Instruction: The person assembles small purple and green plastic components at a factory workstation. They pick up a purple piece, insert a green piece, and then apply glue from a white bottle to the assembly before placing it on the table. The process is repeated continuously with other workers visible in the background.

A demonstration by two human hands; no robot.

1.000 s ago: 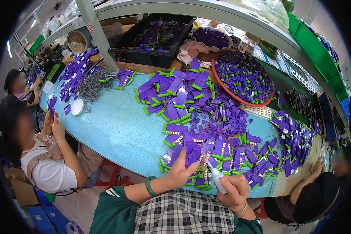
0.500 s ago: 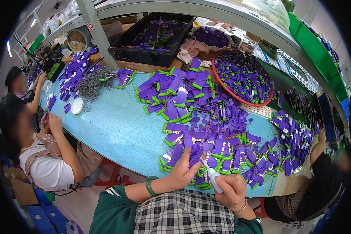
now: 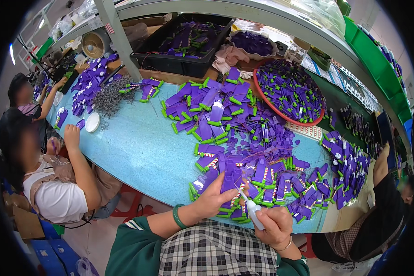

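Between the thumb and fingers of my left hand is a flat purple plastic piece, held over the near edge of the table. My right hand is closed round a white glue bottle with a thin nozzle. The nozzle tip points up and left, right beside the purple piece; whether it touches cannot be made out. Just beyond my hands spreads a heap of purple parts with green ends, some with red-and-white striped strips. Loose small purple pieces and thin wires lie among them.
A round red-rimmed basket and a black tray, both with purple parts, stand at the back beneath a shelf. At left, a co-worker's hand is near a white round lid and a pile of small metal pieces.
My hands stay nearly in place, the purple piece tilting slightly beside the nozzle. The left co-worker's hands have come apart, one now reaching onto the table.
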